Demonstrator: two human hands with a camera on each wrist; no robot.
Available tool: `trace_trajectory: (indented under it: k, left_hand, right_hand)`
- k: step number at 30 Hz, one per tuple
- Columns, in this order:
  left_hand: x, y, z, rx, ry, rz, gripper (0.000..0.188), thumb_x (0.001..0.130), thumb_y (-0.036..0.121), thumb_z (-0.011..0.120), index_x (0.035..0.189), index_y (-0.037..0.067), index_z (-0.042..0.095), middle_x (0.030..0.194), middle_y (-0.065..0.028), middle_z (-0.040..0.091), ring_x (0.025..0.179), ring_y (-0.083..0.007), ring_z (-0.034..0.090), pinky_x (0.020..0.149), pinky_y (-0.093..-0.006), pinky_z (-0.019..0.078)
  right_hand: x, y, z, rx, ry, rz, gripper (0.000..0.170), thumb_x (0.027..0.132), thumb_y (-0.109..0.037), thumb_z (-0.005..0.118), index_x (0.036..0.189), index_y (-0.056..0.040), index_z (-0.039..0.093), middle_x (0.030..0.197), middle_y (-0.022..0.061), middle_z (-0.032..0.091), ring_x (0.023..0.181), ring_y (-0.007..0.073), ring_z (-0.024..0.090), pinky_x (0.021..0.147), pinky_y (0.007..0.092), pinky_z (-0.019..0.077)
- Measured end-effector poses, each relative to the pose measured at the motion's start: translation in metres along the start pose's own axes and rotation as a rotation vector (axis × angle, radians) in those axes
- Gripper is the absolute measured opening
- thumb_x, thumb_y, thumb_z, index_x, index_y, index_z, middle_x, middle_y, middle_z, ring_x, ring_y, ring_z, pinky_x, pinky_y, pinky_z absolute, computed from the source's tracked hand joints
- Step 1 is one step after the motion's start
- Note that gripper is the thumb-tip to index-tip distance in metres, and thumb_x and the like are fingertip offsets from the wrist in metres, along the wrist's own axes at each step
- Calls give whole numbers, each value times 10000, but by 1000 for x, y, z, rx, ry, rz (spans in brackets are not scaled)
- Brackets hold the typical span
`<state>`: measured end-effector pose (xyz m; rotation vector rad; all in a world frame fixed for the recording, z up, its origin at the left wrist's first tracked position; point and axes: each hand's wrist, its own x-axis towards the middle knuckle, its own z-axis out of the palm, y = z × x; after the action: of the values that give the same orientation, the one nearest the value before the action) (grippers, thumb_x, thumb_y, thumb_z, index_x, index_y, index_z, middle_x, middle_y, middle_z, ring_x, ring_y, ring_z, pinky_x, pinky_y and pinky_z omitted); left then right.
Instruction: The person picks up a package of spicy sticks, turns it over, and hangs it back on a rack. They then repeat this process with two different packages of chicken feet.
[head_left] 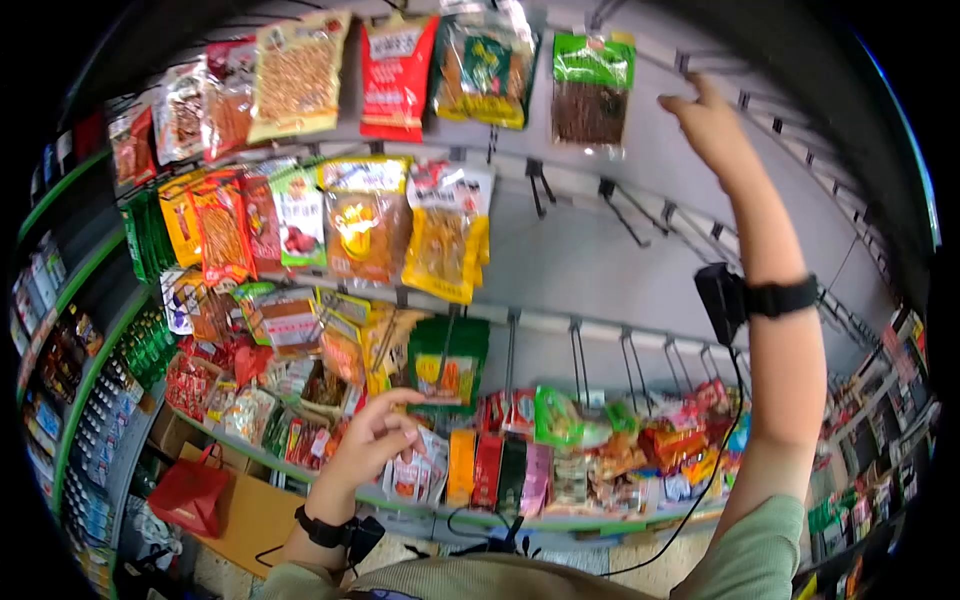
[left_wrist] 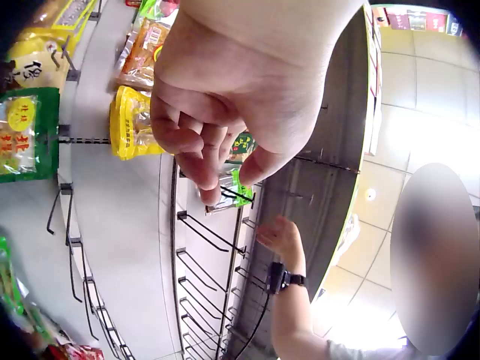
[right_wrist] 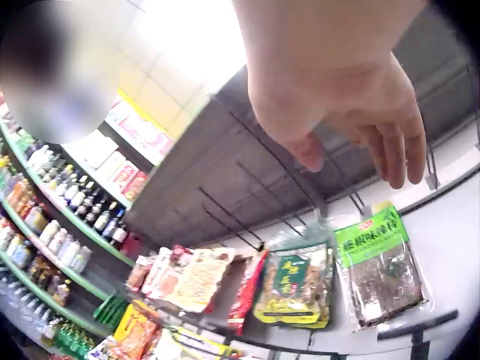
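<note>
High on the rack, my right hand (head_left: 708, 128) reaches up beside an empty metal hook, to the right of a hanging green-topped packet of dark food (head_left: 592, 95). In the right wrist view the hand (right_wrist: 349, 112) is above that packet (right_wrist: 381, 266), fingers slightly bent and holding nothing. Lower down, my left hand (head_left: 372, 440) hovers in front of the rack near a dark green packet (head_left: 447, 365), its fingers loosely curled around nothing. The left wrist view shows the left hand (left_wrist: 232, 112) with a yellow packet (left_wrist: 133, 124) behind it.
Several rows of snack packets hang at left, among them a red packet (head_left: 397, 80). Bare hooks (head_left: 622, 215) stick out at centre and right. Loose small packets fill the bottom shelf (head_left: 600, 522). A red bag (head_left: 190, 497) stands at lower left. A cable hangs from the right wrist.
</note>
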<state>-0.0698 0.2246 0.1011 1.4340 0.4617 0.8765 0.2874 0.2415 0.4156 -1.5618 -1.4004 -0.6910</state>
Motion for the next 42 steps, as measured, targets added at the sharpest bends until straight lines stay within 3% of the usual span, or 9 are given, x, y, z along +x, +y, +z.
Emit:
trace_trajectory:
  k: [5, 7, 17, 19, 25, 33, 37, 38, 42]
  left_hand:
    - [1, -17, 15, -22, -21, -93, 331, 807, 50, 510, 1131, 22, 443, 719, -65, 584, 611, -96, 544, 532, -213, 434]
    - [2, -30, 17, 18, -24, -82, 292, 803, 52, 506, 1092, 17, 476, 702, -66, 589, 582, -92, 538, 526, -209, 428]
    - [4, -79, 38, 9, -80, -214, 192, 820, 89, 511, 1000, 30, 539, 698, -58, 587, 566, -71, 512, 525, -191, 404]
    - [3, -84, 42, 1, -100, -263, 186, 821, 84, 512, 997, 30, 541, 702, -57, 586, 572, -73, 514, 527, -191, 405]
    - [-1, -85, 41, 5, -51, -277, 182, 824, 64, 515, 999, 18, 535, 720, -56, 579, 599, -79, 516, 537, -195, 407]
    - [-25, -90, 22, 124, 135, -344, 180, 827, 49, 510, 1000, 1, 526, 712, -47, 570, 598, -79, 504, 556, -201, 409]
    - [-38, -91, 11, 164, 193, -399, 177, 826, 45, 513, 997, 1, 527, 708, -41, 569, 598, -74, 500, 563, -199, 405]
    - [-41, -90, 8, 175, 206, -409, 178, 825, 45, 514, 997, 1, 528, 709, -40, 569, 599, -73, 500, 563, -197, 403]
    - [-43, -86, 7, 182, 241, -447, 176, 827, 46, 514, 996, 1, 530, 717, -35, 571, 607, -69, 502, 560, -194, 398]
  right_hand:
    - [-146, -21, -61, 164, -105, -100, 318, 801, -157, 509, 1030, 63, 534, 829, 140, 606, 774, 164, 566, 678, 242, 434]
    - [-206, -29, -63, 224, -68, 47, 195, 823, -83, 488, 941, 50, 568, 709, 60, 571, 656, 73, 500, 587, 187, 394]
    - [-404, 101, 42, 594, -923, 754, 181, 833, -119, 490, 902, 25, 576, 695, 66, 604, 550, 91, 548, 483, 216, 441]
    - [-443, 144, 80, 826, -942, 1110, 185, 837, -132, 473, 905, 10, 572, 680, 70, 603, 534, 114, 553, 494, 236, 473]
    - [-517, 251, 161, 1125, -284, 1762, 226, 840, -159, 438, 989, 0, 498, 786, 134, 613, 647, 204, 593, 542, 291, 506]
    - [-523, 295, 242, 1077, 62, 1906, 372, 875, -276, 427, 1129, -18, 340, 958, 198, 554, 827, 279, 561, 657, 356, 502]
    - [-528, 321, 280, 1105, -18, 1925, 233, 849, -258, 486, 922, -36, 481, 803, 135, 601, 667, 225, 562, 549, 316, 475]
    - [-528, 325, 290, 1145, 99, 1964, 212, 851, -223, 482, 843, -11, 480, 603, 121, 515, 476, 242, 514, 365, 356, 424]
    - [-544, 344, 302, 1190, 157, 1788, 172, 827, -144, 508, 763, 14, 488, 623, 112, 502, 506, 232, 519, 374, 355, 433]
